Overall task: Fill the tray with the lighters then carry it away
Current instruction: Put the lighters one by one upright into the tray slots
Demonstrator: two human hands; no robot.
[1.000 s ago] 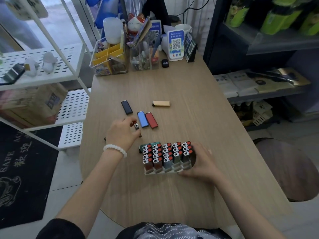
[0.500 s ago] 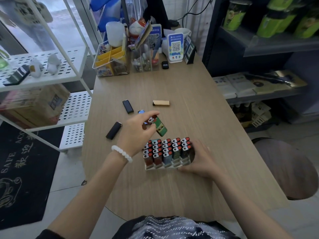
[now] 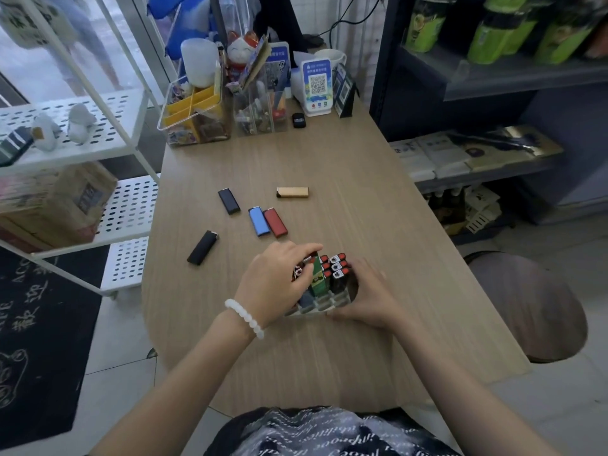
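green lighter (image 3: 317,280) pinched in left grip (image 3: 274,284) over tray (image 3: 324,304), right grip (image 3: 370,299) clasping its edge.

Both arms are bare; a white round-bead bracelet (image 3: 245,318) circles the left wrist, above a dark white-lettered patterned top (image 3: 329,432).

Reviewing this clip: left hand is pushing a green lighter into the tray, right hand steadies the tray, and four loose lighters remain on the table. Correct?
Not quite. The head view shows five loose lighters on the table: two black, blue, red and tan. The left hand, green lighter, right hand and tray are as stated.
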